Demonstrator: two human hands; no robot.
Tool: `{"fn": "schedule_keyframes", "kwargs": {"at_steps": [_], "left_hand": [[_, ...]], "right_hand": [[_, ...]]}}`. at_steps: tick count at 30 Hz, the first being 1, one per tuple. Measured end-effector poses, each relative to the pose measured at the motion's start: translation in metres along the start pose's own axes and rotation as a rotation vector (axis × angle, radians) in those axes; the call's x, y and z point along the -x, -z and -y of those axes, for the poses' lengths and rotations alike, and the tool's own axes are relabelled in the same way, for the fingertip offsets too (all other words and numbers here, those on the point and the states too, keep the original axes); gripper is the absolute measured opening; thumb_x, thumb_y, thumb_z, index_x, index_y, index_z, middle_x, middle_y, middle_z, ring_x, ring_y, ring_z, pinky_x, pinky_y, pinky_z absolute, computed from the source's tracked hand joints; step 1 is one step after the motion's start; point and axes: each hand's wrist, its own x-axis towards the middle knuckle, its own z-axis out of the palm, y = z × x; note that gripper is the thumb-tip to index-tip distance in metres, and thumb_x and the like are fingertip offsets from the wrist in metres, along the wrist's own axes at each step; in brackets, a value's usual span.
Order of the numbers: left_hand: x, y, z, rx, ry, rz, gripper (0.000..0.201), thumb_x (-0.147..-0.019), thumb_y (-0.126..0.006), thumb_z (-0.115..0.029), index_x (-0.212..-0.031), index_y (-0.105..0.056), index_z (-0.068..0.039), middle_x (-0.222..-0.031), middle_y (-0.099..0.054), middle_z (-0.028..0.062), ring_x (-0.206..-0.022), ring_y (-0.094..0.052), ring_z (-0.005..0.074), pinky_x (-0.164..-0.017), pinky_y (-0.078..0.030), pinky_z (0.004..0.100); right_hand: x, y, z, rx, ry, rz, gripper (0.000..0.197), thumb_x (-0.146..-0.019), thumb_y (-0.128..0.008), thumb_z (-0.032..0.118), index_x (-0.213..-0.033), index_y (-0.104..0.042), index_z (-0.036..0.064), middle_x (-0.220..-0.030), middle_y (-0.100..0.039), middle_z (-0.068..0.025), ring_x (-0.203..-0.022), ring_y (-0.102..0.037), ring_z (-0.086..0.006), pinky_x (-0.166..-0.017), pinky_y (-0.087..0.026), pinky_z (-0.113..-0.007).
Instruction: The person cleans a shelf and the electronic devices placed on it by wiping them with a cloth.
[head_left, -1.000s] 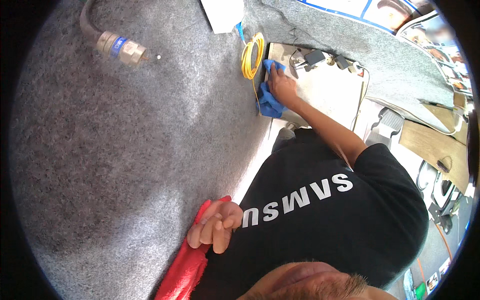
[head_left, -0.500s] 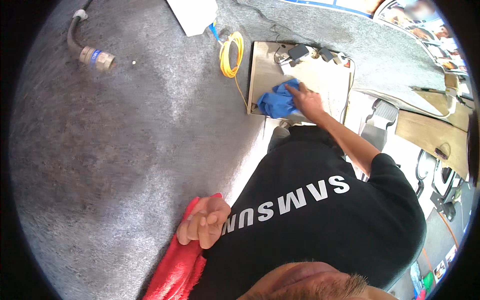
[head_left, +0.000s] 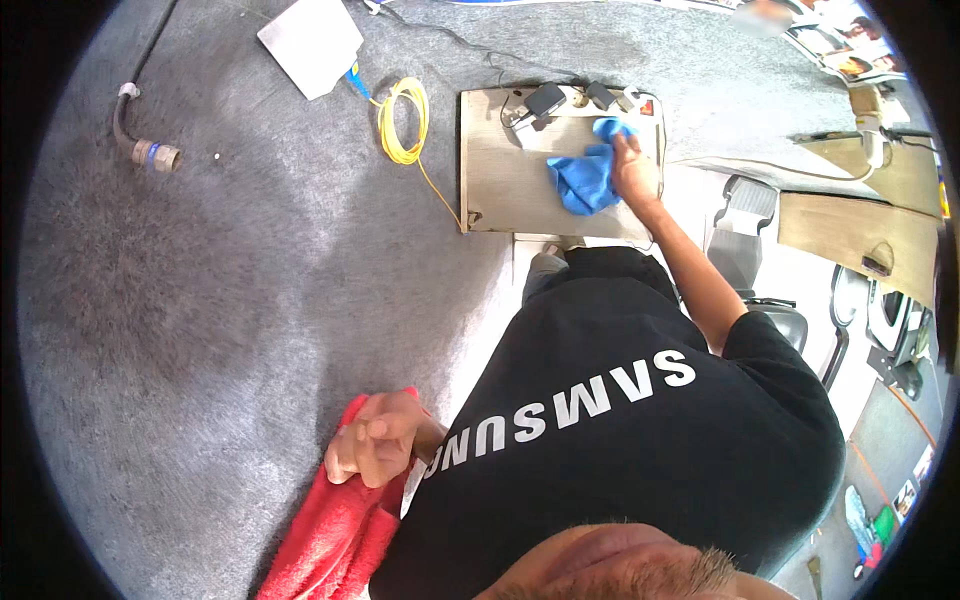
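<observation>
My right hand (head_left: 635,172) grips a blue cloth (head_left: 585,185) on top of a small wood-topped table (head_left: 510,185). Part of the cloth sticks out past the fingertips, and a wider flap spreads to the left of the hand. Down at the lower left, my left hand (head_left: 375,440) is closed with its fingers curled. A red fluffy towel (head_left: 330,530) hangs from it, and a bit of the same red shows above the hand. Along the table's far edge sit a black power adapter (head_left: 545,99), a smaller black plug (head_left: 600,95) and a white plug (head_left: 628,98).
Left of the table lies a coiled yellow cable (head_left: 404,120) with a blue connector (head_left: 357,80), beside a white box (head_left: 312,45). A thick dark cable with a metal connector (head_left: 157,155) is farther left. At the right are a grey chair (head_left: 738,240) and a wooden board (head_left: 860,240).
My right hand has slid the blue cloth rightward and farther back across the table, and the cloth is more spread out. My left hand still holds the red towel. The view has shifted slightly.
</observation>
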Motion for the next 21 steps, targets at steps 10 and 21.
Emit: {"fn": "schedule_keyframes", "kwargs": {"at_steps": [10,21], "left_hand": [[-0.005,0.000,-0.004,-0.040,0.048,0.042,0.020,-0.100,-0.058,-0.026,-0.090,-0.050,-0.010,-0.065,-0.045,-0.0033,-0.065,-0.038,0.0136,-0.067,-0.030,0.0282],[0.000,0.001,-0.003,-0.075,0.046,0.039,0.020,-0.099,-0.057,-0.026,-0.091,-0.051,-0.009,-0.064,-0.044,-0.0030,-0.064,-0.039,0.0137,-0.067,-0.031,0.0294]], "right_hand": [[0.000,0.019,-0.023,-0.002,-0.099,0.050,0.058,-0.095,-0.053,0.028,-0.150,-0.042,0.0122,-0.122,-0.060,-0.0318,-0.095,-0.068,-0.0447,-0.083,-0.057,-0.050],[0.075,0.049,-0.003,-0.085,-0.183,0.244,0.073,-0.091,-0.055,0.021,-0.140,-0.027,-0.0254,-0.097,-0.066,-0.0363,-0.084,-0.068,-0.0472,-0.076,-0.057,-0.049]]}}
